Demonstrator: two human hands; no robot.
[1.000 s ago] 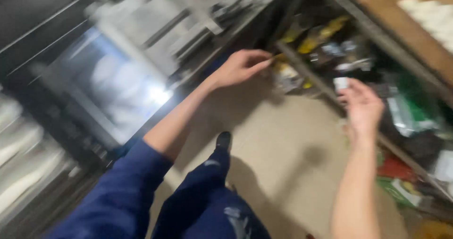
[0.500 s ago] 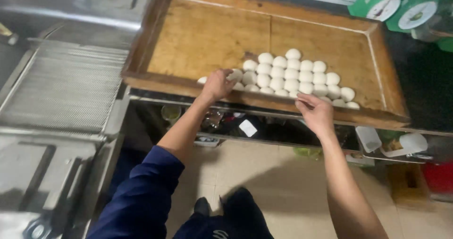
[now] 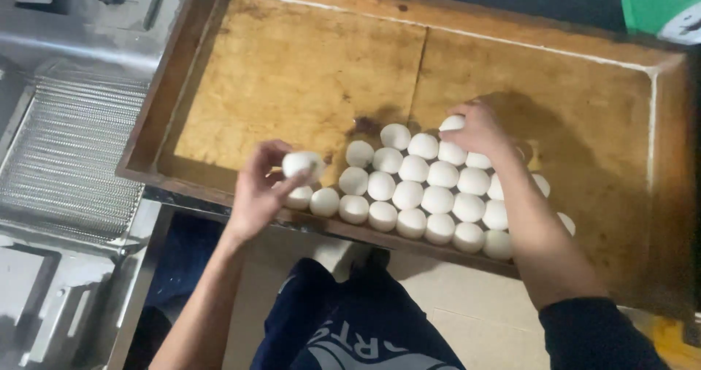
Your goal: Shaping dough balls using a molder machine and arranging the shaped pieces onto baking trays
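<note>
Head cam, close, steep downward view

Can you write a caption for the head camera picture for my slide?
Left hand lifts one white dough ball while right hand rests on others in a wooden tray.

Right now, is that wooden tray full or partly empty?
Partly empty: the white balls cluster at the tray's near edge; the far boards are bare.
</note>
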